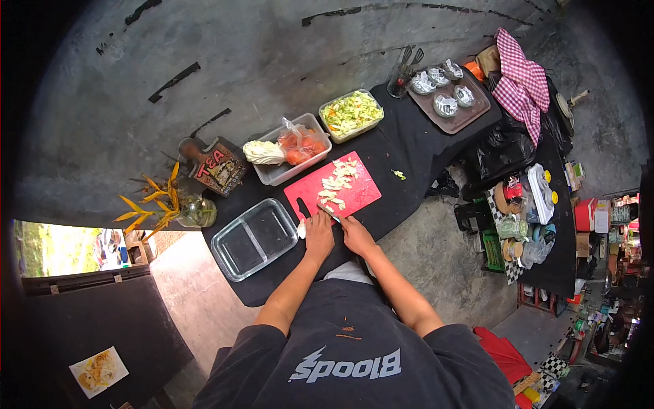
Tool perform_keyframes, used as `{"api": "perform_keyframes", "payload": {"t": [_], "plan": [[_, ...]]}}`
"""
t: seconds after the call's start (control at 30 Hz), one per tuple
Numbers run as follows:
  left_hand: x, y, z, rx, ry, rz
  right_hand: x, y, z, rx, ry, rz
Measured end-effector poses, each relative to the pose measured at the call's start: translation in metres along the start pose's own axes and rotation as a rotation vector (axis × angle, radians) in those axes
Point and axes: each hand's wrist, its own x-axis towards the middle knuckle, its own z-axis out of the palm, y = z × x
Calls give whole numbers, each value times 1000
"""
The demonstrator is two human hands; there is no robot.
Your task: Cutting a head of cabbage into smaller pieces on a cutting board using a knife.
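Observation:
A red cutting board [364, 190] lies on the black cloth, with pale chopped leaf vegetable [338, 180] strewn along it. My right hand [356, 235] grips a knife [328, 212] whose blade lies over the board's near edge. My left hand [320, 234] is beside the blade at the same edge, its fingers bent close to a few cut pieces; whether it holds any of them is hidden. A whitish vegetable piece [301, 229] rests just left of my left hand. Left of the board stands a divided glass container [254, 240] with nothing visible in it.
Behind the board stand a plastic tub [278, 176] with a pale cabbage and bagged tomatoes, and a tub of chopped vegetables [352, 115]. A brown tray [467, 115] holds several wrapped bowls at the back right. A glass vase [199, 211] and wooden sign [219, 166] stand left.

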Motion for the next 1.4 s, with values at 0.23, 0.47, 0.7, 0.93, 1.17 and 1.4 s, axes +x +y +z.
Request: {"api": "perform_keyframes", "payload": {"t": [0.23, 0.47, 0.7, 0.93, 1.17, 1.4], "plan": [[-8, 1, 1, -28, -40, -13, 2, 6, 0, 25, -56, 24], [-12, 7, -4, 70, -82, 28, 3, 5, -5, 36, -94, 26], [-10, 10, -9, 76, -228, -14, -1, 4, -2, -29, -74, 24], [-9, 8, -4, 101, -203, 30, -3, 13, -4, -92, -70, -35], [-11, 4, 4, 55, -193, 29, -13, 10, -7, -241, -171, 38], [-8, 4, 3, -7, -199, 14, -10, 24, -1, -266, -181, -4]]}}
